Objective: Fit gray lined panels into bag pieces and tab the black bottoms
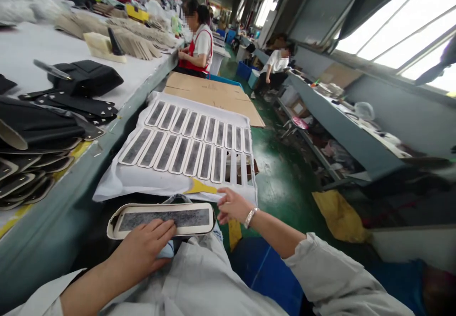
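A black bag (214, 218) lies across my lap with its base facing up. That base is a cream-edged oblong with a dark grey panel (192, 217). My left hand (149, 240) holds the bag at its near edge, fingers laid over the panel and thumb below. My right hand (233, 205) is beside the bag's right end, fingers apart and partly bent, nothing visible in them. Its index finger reaches the right end of a yellow strip (203, 187) at the near edge of a white cloth-covered board (124, 183). Several matching cream-edged grey panels (166, 152) lie there in two rows.
On the left workbench (142, 76) are black bag parts (81, 76), stacked dark pieces (28, 178) and beige pieces (138, 40). Flat cardboard (213, 95) lies beyond the board. A co-worker (199, 45) sits ahead; another person (276, 66) is near the right bench (320, 116).
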### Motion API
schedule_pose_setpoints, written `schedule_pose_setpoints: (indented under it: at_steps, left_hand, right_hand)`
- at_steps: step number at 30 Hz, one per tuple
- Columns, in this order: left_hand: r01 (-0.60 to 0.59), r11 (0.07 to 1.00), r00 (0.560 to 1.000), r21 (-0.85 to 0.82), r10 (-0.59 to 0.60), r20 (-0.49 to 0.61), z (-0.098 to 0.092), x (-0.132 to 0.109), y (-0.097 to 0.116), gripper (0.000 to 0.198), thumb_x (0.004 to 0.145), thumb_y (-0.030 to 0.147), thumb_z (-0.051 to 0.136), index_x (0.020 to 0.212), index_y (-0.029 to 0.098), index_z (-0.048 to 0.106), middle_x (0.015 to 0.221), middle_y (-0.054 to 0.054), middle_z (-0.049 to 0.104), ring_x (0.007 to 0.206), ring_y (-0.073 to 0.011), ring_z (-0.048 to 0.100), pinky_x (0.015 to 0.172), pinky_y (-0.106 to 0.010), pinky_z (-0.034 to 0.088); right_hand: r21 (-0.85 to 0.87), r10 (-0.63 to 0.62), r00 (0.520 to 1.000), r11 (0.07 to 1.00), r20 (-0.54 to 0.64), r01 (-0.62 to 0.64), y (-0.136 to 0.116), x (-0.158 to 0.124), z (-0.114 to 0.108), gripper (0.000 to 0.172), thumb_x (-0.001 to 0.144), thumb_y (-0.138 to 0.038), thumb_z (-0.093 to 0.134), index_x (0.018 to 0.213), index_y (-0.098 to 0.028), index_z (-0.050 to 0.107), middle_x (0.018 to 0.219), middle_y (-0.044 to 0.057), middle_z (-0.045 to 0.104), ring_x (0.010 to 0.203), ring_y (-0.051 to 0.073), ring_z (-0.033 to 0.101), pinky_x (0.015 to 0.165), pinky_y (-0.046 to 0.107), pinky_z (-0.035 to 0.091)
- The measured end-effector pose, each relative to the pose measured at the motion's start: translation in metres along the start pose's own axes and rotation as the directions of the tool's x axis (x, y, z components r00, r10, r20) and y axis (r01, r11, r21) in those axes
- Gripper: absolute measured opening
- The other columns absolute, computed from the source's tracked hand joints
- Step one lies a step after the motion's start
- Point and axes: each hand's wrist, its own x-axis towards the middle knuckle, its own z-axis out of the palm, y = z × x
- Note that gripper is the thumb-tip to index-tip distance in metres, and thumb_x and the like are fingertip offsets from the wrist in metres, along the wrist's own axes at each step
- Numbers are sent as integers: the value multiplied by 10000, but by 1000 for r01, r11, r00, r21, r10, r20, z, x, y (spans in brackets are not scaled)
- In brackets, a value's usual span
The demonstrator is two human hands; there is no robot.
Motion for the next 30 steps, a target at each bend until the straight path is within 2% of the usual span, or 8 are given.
schedule_pose_setpoints:
  at_steps: [5, 10, 14, 20, 22, 25, 27, 30]
  left_hand:
    - [-49, 999, 999, 21, 49, -10, -11, 23, 7, 721, 772, 417, 617, 1398, 210, 325, 1127, -121, 586, 969, -269, 522, 828, -392, 423]
    - [-137, 989, 989, 53, 133, 65, -19, 50, 14, 868, 721, 450, 654, 1437, 268, 198, 1006, -89, 575, 865, -265, 537, 753, -385, 433]
    - [-185, 982, 975, 22, 181, 126, -20, 58, 8, 867, 707, 405, 675, 1431, 283, 215, 1049, -92, 569, 875, -260, 552, 750, -364, 444]
    - [-215, 977, 957, -8, 213, 197, -30, 65, 6, 837, 689, 359, 674, 1416, 229, 280, 1059, -116, 569, 856, -255, 578, 754, -357, 452]
    - [-214, 977, 953, -22, 214, 213, -30, 67, 7, 809, 698, 359, 664, 1408, 232, 299, 1060, -117, 575, 855, -256, 583, 757, -358, 447]
    - [-205, 979, 968, 3, 203, 145, -22, 66, 10, 688, 771, 324, 595, 1399, 246, 323, 1044, -120, 579, 841, -245, 574, 738, -350, 434]
    - [-177, 984, 981, 37, 173, 85, -14, 63, 12, 611, 817, 286, 545, 1391, 257, 338, 1024, -119, 581, 837, -235, 565, 721, -334, 423]
    - [-141, 987, 989, 74, 138, 42, -7, 61, 16, 548, 858, 278, 495, 1386, 262, 348, 997, -116, 589, 831, -241, 557, 691, -331, 413]
  right_hand:
    - [-125, 149, 976, 984, 157, -130, 36, 4, 5, 769, 679, -231, 660, 1335, -201, 258, 661, -41, 544, 421, 143, 573, 408, 281, 501]
    - [-273, -98, 992, 955, 84, 117, 51, 14, 11, 509, 788, -208, 465, 1293, -201, 407, 553, -44, 542, 430, 139, 547, 453, 268, 478]
    - [-489, -392, 919, 797, 28, 355, 46, 6, 10, 366, 755, -141, 455, 1081, -214, 605, 796, 4, 636, 671, 142, 569, 634, 250, 464]
    - [-527, -443, 897, 762, 2, 377, 37, -1, 10, 271, 770, -157, 456, 977, -211, 622, 787, -2, 614, 676, 140, 529, 645, 251, 418]
    - [-384, -366, 930, 854, 41, 352, 44, 4, 4, 222, 821, -274, 470, 970, -201, 616, 700, -10, 581, 595, 125, 506, 585, 239, 409]
    - [46, -80, 996, 996, 49, 78, 64, 21, -5, 383, 861, -474, 407, 1028, -179, 587, 542, -46, 482, 425, 96, 418, 447, 212, 361]
    - [268, 89, 996, 959, 17, -91, 79, 38, -1, 386, 848, -488, 432, 997, -166, 585, 529, -49, 472, 413, 90, 421, 437, 205, 370]
    - [287, 151, 985, 943, 77, -167, 94, 62, 23, 278, 807, -409, 541, 898, -156, 612, 592, 0, 555, 523, 130, 535, 527, 259, 458]
